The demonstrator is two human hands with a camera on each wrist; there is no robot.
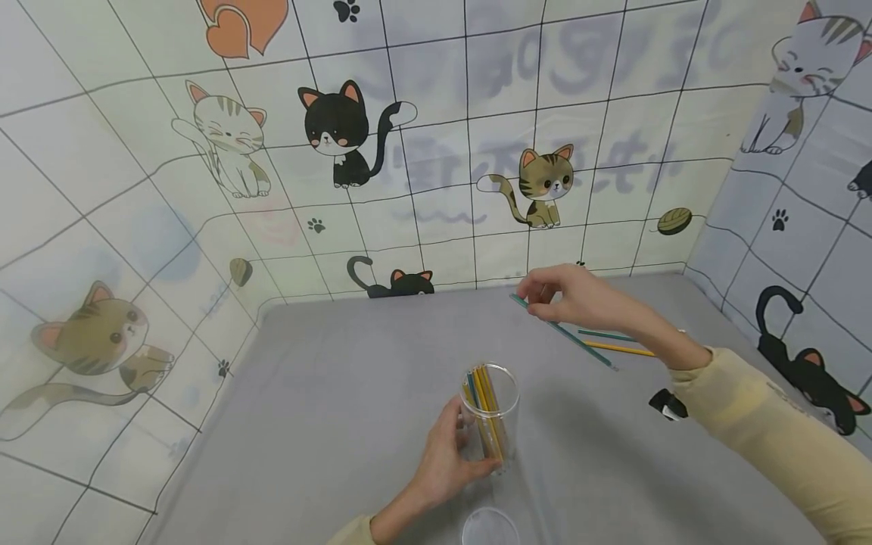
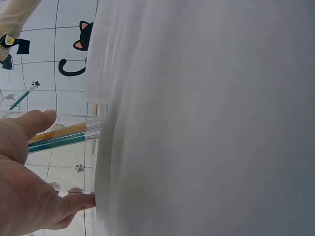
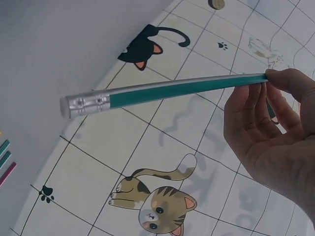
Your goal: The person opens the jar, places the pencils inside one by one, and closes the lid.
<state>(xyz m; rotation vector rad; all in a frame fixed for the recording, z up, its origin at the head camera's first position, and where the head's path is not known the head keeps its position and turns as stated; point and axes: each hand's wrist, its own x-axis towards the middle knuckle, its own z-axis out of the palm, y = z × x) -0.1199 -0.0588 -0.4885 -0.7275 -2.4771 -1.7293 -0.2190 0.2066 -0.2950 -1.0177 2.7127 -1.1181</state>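
My left hand [image 1: 443, 462] grips a clear cup [image 1: 512, 424] around its side, thumb at the front, low down. Several pencils [image 1: 485, 393], mostly yellow with a green one among them, stand in the cup. Eraser ends of the pencils [image 2: 64, 140] show through the clear wall in the left wrist view. Beyond the cup and to its right, my right hand [image 1: 572, 299] pinches a green pencil [image 3: 187, 87] near one end between thumb and fingers. The pencil's silver ferrule and eraser end point away from the hand.
On the grey tabletop [image 1: 354, 393], right of the cup, lie a green pencil [image 1: 602, 334] and a yellow pencil [image 1: 623, 349]. A dark red pencil [image 3: 8, 174] shows in the right wrist view. A clear round disc [image 1: 490, 527] lies at the front edge. Cat-print walls surround the table.
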